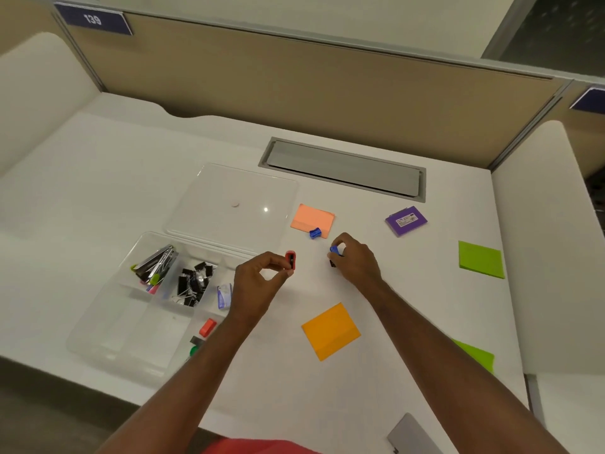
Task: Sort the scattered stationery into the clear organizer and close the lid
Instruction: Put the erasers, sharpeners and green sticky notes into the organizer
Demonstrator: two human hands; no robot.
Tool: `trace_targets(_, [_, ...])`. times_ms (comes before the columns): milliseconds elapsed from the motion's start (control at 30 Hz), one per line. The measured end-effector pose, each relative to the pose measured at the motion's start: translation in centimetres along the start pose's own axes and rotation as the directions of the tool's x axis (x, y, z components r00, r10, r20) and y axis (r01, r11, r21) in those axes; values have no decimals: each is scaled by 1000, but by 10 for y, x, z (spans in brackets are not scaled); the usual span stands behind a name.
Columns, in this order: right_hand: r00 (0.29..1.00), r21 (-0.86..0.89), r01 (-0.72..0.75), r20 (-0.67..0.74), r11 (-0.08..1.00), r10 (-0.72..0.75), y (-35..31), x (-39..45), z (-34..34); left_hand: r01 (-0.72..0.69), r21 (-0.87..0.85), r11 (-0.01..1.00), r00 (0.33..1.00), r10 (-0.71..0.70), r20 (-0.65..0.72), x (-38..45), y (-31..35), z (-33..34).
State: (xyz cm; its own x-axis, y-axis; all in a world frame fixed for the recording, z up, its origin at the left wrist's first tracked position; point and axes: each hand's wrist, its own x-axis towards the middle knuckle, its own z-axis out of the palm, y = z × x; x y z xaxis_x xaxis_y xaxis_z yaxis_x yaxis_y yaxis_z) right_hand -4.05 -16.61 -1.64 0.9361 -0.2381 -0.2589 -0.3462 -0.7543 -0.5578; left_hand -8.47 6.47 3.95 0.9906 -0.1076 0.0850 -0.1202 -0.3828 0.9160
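Head view: clear organizer (108, 335) at the desk's near-left edge, lid (229, 208) open.
Sorted: binder clips (193, 285), clippers.
Left hand (258, 283): fingertips pinching red sharpener (290, 259).
Right hand (355, 262): fingers curled round blue sharpener (334, 250).
Left: another blue sharpener (315, 233), sticky-note pads, lid.

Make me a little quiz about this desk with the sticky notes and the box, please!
1. True or false: the clear organizer has its lid closed.
2. What colour is the small sharpener in the left hand? A) red B) green C) yellow
3. Which sticky pad has a blue sharpener lying at its edge?

Key:
1. False; the lid lies open behind it.
2. A; the red sharpener is pinched in the fingertips. The right hand holds a blue one.
3. The peach pad.
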Motion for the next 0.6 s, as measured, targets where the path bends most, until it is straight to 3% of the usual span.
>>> trace_targets(167, [998, 166, -54, -27, 985, 60, -13, -2, 0, 46, -44, 998, 999, -46, 6, -12, -2, -11])
trace_targets(267, [995, -81, 60, -79, 995, -67, -23, 1, -3, 78, -53, 995, 997, -77, 28, -17, -1, -18])
trace_targets(400, [968, -378, 202, -62, 903, -243, -37, 11, -6, 106, -69, 992, 994, -105, 18, -23, -1, -31])
trace_targets(600, [945, -555, 293, 47, 779, -322, -50, 28, -2, 98, -77, 992, 992, -103, -73, -33, -3, -62])
